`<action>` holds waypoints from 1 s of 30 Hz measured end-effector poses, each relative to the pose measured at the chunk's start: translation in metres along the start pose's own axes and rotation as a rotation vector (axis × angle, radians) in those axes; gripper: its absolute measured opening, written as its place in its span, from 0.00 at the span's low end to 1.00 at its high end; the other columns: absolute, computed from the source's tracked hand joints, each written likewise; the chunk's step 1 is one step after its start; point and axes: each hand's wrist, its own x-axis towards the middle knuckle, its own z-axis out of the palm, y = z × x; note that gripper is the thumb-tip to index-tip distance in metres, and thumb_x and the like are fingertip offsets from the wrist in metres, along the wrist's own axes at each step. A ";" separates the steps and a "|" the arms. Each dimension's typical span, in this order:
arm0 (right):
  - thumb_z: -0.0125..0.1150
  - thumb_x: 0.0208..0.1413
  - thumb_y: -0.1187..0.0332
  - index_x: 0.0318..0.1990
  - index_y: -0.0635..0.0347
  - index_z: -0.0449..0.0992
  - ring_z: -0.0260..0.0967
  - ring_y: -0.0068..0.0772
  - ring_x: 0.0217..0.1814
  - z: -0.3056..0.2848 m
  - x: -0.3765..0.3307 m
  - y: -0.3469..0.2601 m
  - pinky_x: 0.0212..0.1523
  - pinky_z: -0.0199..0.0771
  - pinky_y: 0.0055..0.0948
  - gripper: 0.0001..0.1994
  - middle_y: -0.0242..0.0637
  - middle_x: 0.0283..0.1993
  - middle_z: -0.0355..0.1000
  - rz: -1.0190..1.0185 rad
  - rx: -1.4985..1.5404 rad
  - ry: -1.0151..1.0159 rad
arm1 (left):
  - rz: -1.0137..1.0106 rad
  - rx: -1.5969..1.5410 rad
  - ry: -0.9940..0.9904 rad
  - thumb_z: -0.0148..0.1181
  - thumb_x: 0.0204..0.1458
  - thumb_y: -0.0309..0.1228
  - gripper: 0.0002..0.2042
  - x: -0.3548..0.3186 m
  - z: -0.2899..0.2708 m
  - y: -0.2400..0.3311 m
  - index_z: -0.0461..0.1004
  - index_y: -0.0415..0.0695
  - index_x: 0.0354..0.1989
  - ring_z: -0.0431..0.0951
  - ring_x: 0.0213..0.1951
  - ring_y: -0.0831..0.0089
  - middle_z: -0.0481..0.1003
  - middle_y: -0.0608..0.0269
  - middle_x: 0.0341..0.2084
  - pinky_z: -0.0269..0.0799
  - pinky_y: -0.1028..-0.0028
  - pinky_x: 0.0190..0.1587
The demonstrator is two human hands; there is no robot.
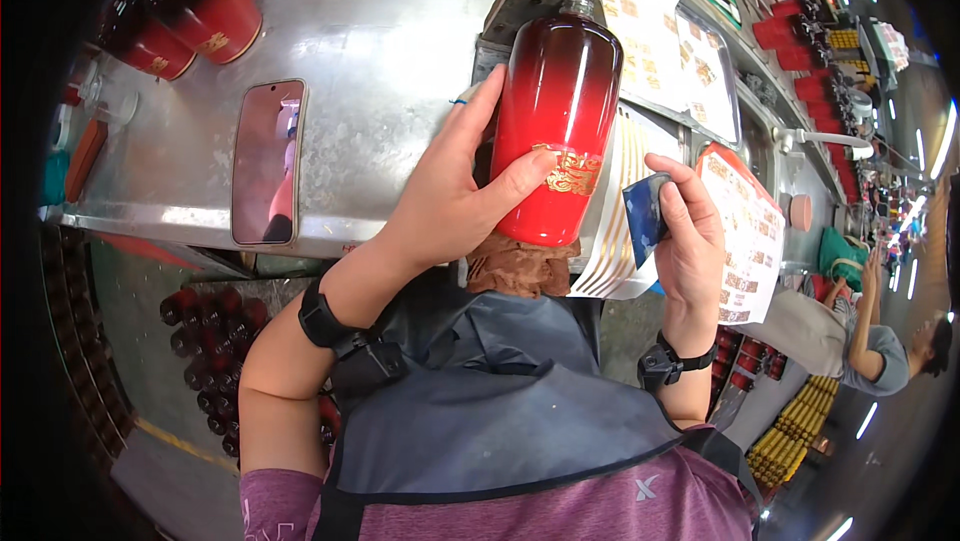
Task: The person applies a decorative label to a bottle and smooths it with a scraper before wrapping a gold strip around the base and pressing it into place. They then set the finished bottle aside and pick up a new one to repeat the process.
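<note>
A glossy bottle [565, 91], dark at the neck and fading to bright red below, lies on its side in front of me with its neck pointing away. My left hand [465, 166] is wrapped round its left side, the thumb pressed by a gold decoration [574, 173] near the base. Under the bottle's base sits a crumpled brown cloth [520, 266]. To the right of the bottle, my right hand [690, 241] pinches a small blue flat piece [643, 219], like a scraper, between thumb and fingers. The blue piece is apart from the bottle.
A phone [268, 163] lies on the metal table [370, 91] at left. Several red bottles [205, 6] stand far left. Decal sheets [740, 231] with gold patterns lie at right. More bottles [212, 351] sit below the table. A co-worker [880, 331] is at far right.
</note>
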 end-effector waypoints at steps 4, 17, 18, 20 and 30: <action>0.53 0.68 0.72 0.57 0.65 0.73 0.71 0.11 0.41 0.002 0.001 0.000 0.46 0.71 0.15 0.14 0.27 0.41 0.76 -0.003 0.013 -0.005 | 0.038 -0.045 -0.055 0.64 0.58 0.38 0.41 -0.003 -0.004 0.000 0.47 0.29 0.71 0.68 0.60 0.60 0.66 0.45 0.55 0.63 0.66 0.63; 0.50 0.69 0.69 0.56 0.66 0.72 0.72 0.13 0.41 0.009 0.005 -0.003 0.44 0.72 0.17 0.14 0.28 0.41 0.76 0.007 0.015 -0.029 | -0.055 -0.161 0.000 0.63 0.58 0.36 0.36 0.008 0.005 0.013 0.52 0.31 0.70 0.72 0.56 0.67 0.68 0.48 0.55 0.68 0.69 0.58; 0.49 0.70 0.67 0.54 0.66 0.73 0.71 0.12 0.38 0.011 0.007 -0.004 0.41 0.70 0.16 0.13 0.28 0.38 0.75 0.006 0.024 -0.036 | -0.057 -0.162 0.000 0.63 0.58 0.36 0.36 0.007 0.004 0.012 0.52 0.31 0.70 0.72 0.56 0.67 0.68 0.48 0.55 0.68 0.69 0.58; 0.48 0.71 0.65 0.52 0.65 0.74 0.69 0.11 0.35 0.009 0.009 -0.004 0.38 0.69 0.15 0.13 0.27 0.35 0.74 0.000 0.032 -0.038 | -0.042 -0.159 -0.003 0.63 0.58 0.35 0.37 0.006 0.004 0.009 0.52 0.31 0.70 0.72 0.56 0.66 0.68 0.47 0.56 0.67 0.69 0.59; 0.65 0.60 0.72 0.63 0.63 0.64 0.61 0.09 0.31 0.032 0.027 -0.001 0.35 0.60 0.13 0.25 0.21 0.27 0.67 0.048 -0.201 -0.132 | -0.034 -0.156 -0.022 0.62 0.59 0.37 0.38 0.005 0.004 0.004 0.49 0.28 0.70 0.69 0.60 0.64 0.66 0.44 0.59 0.65 0.68 0.62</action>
